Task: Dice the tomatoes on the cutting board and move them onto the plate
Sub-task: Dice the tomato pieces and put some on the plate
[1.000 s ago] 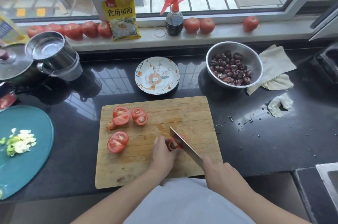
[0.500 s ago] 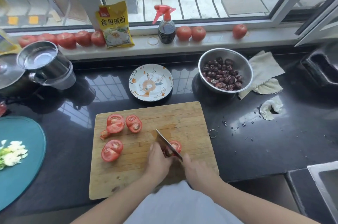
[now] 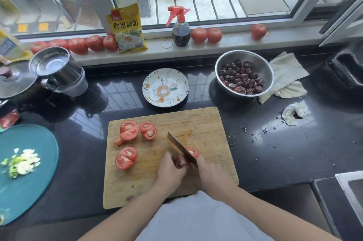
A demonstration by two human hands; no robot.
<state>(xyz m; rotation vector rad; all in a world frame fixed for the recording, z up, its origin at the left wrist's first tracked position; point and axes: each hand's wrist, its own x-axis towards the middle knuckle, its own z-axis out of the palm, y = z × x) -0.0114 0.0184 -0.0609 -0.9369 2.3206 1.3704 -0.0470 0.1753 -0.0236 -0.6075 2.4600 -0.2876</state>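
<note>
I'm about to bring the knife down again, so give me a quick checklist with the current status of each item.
1. Left hand holding the red tomato piece: ok.
2. Right hand gripping the steel-bladed knife: ok.
3. Left fingertips away from the blade: cannot tell.
4. Wooden cutting board flat on the black counter: ok.
5. Rabbit-patterned plate free for the dice: ok.

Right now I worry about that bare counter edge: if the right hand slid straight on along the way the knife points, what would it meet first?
Probably the tomato piece under the knife, then the bare cutting board. The right hand points up-left; depth is unclear.
</note>
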